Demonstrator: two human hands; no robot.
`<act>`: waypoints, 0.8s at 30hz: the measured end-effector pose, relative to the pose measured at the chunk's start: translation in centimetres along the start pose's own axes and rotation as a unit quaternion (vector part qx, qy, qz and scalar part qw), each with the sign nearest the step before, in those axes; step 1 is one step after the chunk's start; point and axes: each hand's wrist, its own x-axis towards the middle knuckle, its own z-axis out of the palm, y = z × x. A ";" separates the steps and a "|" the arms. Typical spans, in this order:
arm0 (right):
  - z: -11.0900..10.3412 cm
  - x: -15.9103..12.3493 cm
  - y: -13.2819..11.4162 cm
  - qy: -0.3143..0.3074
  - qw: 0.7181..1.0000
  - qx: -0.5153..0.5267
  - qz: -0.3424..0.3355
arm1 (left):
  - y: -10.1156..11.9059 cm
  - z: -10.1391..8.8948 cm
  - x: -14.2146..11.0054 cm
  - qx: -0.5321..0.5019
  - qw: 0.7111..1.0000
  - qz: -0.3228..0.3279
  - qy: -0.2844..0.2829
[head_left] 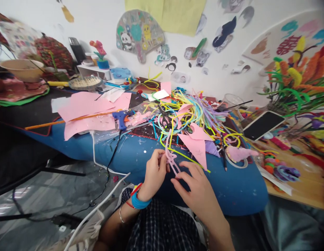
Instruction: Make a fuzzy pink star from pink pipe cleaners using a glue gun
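checked cloth [159,228]: worn nearest the camera, below the hands; the work was apparently held close in front of the body for easy handling.
left hand [154,172]: the pink strand [170,157] was grasped between thumb and fingers, presumably so that its loops would not spring apart.
right hand [197,183]: the fingers were curved and partly spread at the strand's lower end; whether it was pinched there could not be told.
strand's place: it was held up between the hands, before the table's near edge, bent into narrow loops.
blue cover [219,188]: draped over the front of the table [23,113], likely as protection.
heap of strands [201,108]: spread beyond the hands, probably so that any colour could be reached.
scissors [166,119]: laid among the strands, seemingly for quick picking up.
glue gun [121,119]: set down beside the pink paper [83,106]; its cord [115,151] was hung over the edge, perhaps clear of the work.
phone [264,125]: laid screen up at the right, well apart from the hands.
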 end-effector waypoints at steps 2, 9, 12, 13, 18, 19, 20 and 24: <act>-0.6 0.0 0.1 0.004 0.997 0.023 -0.072 | 0.3 -0.1 -0.1 -0.001 1.000 0.003 0.000; -1.2 -0.3 0.0 0.031 0.992 0.016 -0.118 | 0.7 0.1 -0.6 -0.012 1.000 0.001 -0.003; -1.6 -0.5 -0.5 -0.014 0.988 0.014 -0.152 | 0.9 -0.1 -0.5 -0.010 1.000 0.006 0.013; -1.6 -0.5 -0.5 -0.036 0.984 0.025 -0.172 | 1.0 -0.2 -0.4 -0.013 1.000 0.008 0.017; -1.2 -0.9 0.1 -0.024 0.971 0.080 -0.223 | 1.5 -0.6 -0.4 -0.076 0.997 -0.012 -0.010; -1.0 -1.1 0.3 -0.005 0.972 0.083 -0.219 | 1.6 -0.6 -0.4 -0.084 0.996 -0.016 -0.009; -0.9 -1.3 0.4 0.010 0.975 0.082 -0.208 | 1.7 -0.6 -0.4 -0.087 0.996 -0.016 -0.003; -0.6 -2.1 0.2 0.018 0.992 0.087 -0.093 | 1.9 -1.0 -0.4 -0.066 0.997 0.009 0.049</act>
